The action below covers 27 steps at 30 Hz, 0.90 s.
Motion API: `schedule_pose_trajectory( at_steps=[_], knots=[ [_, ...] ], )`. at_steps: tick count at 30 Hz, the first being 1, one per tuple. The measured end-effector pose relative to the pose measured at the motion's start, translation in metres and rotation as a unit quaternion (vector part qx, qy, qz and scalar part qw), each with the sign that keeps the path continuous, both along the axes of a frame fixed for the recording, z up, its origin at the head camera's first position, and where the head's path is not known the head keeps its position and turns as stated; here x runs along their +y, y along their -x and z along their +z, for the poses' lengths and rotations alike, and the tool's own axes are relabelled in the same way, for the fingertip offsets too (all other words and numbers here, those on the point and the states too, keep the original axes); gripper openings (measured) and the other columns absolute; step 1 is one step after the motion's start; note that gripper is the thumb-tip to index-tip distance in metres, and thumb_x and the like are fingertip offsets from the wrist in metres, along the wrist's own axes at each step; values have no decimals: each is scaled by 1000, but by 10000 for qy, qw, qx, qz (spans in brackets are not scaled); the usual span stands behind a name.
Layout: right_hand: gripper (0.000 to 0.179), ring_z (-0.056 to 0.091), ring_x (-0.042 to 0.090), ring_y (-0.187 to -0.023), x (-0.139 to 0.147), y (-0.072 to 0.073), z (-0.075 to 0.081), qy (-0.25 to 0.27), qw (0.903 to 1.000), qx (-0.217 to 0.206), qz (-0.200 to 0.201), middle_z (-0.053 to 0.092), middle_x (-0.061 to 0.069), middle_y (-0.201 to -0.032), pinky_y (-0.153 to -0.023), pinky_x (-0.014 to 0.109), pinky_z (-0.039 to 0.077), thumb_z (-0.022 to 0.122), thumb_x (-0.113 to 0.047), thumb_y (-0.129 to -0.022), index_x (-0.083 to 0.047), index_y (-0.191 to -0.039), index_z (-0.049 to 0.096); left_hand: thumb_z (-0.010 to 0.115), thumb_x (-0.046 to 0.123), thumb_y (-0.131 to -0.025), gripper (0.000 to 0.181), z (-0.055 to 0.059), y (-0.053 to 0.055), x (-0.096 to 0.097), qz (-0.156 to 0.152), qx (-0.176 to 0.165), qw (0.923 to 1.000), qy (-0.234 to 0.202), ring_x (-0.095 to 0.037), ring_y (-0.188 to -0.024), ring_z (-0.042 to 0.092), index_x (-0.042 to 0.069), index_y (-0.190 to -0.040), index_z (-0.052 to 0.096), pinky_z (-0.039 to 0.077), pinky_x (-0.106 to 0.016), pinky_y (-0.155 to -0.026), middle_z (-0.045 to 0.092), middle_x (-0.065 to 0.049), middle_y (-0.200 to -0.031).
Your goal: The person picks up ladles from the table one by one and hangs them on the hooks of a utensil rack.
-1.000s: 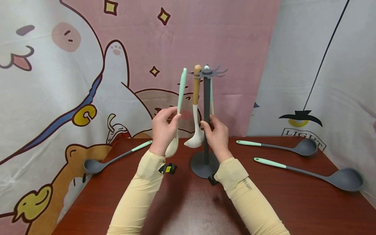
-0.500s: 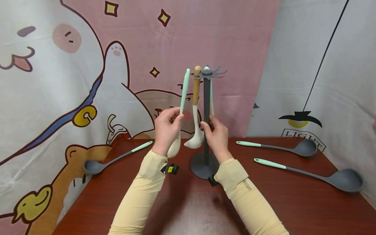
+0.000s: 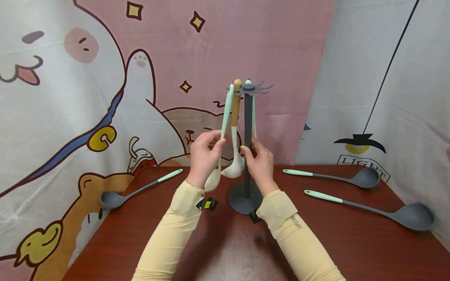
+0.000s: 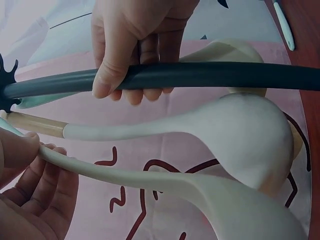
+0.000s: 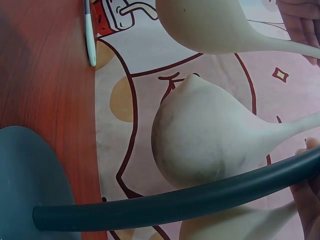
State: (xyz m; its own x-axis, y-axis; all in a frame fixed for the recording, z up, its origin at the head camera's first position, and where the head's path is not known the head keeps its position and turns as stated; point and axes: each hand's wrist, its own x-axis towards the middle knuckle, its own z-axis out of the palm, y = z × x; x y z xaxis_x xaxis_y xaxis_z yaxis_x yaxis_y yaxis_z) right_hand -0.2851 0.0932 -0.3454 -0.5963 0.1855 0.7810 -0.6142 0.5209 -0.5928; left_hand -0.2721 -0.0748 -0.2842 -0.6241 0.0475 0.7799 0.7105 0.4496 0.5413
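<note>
My left hand point(image 3: 204, 156) pinches a ladle with a mint-green handle point(image 3: 227, 109) and a cream bowl just below that handle, holding it nearly upright. The handle's top is close to the left side of the dark grey utensil rack point(image 3: 248, 117); whether they touch I cannot tell. My right hand point(image 3: 261, 162) grips the rack's pole, thumb in front and fingers behind. On the rack hangs a white ladle with a wooden handle point(image 3: 235, 113). Behind the pole hangs another mint-handled utensil point(image 3: 254, 113); its cream bowl point(image 4: 225, 52) shows partly in the left wrist view.
A grey ladle with a mint handle point(image 3: 116, 199) lies at the table's left. Two more grey ladles lie at the right, one farther back point(image 3: 365, 177) and one nearer point(image 3: 413, 216). A printed cloth point(image 3: 281, 50) hangs behind the red-brown table point(image 3: 232, 253).
My left hand has moved right with the ladle, bringing its handle top up to the rack's hooks beside the wooden-handled ladle. My right hand stays on the pole.
</note>
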Motion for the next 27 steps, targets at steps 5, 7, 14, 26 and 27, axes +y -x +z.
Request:
schedule_pose_trajectory(
  at_steps=[5,7,14,26,27],
  knots=[
    [21,63,22,-67,0,0,0,-49,10000,34,-43,68,7,-81,-60,38,49,74,-21,-91,-6,-102,68,74,4,-89,14,-1,-1,2,-66,-29,10000,-7,-20,-82,67,4,-102,76,56,-34,-73,68,-8,-91],
    [21,62,22,-67,0,0,0,-66,10000,18,-66,68,7,-81,-60,38,49,74,-22,-91,-6,-103,68,73,4,-89,14,-2,-1,3,-89,-45,9999,-11,-20,-82,67,4,-103,75,56,-34,-74,67,-8,-91],
    [23,63,23,-69,0,-1,0,-82,9999,-80,-85,68,8,-82,-61,40,50,73,-23,-92,-5,-104,68,72,6,-91,15,-4,-2,6,-25,-137,9998,118,-20,-84,67,3,-105,74,57,-33,-74,68,-8,-93],
    [22,65,23,-71,0,0,0,-47,9999,-66,-62,69,8,-83,-62,40,51,75,-21,-90,-5,-103,68,72,8,-91,17,-7,0,6,-72,-224,9996,135,-20,-86,68,1,-106,74,57,-34,-75,69,-9,-96],
    [21,66,23,-71,0,0,0,-46,10000,-61,-64,69,7,-82,-62,39,51,75,-21,-90,-5,-103,68,72,9,-92,16,-7,0,6,-70,-238,9996,139,-20,-86,68,2,-106,74,57,-34,-75,69,-8,-96]
  ],
)
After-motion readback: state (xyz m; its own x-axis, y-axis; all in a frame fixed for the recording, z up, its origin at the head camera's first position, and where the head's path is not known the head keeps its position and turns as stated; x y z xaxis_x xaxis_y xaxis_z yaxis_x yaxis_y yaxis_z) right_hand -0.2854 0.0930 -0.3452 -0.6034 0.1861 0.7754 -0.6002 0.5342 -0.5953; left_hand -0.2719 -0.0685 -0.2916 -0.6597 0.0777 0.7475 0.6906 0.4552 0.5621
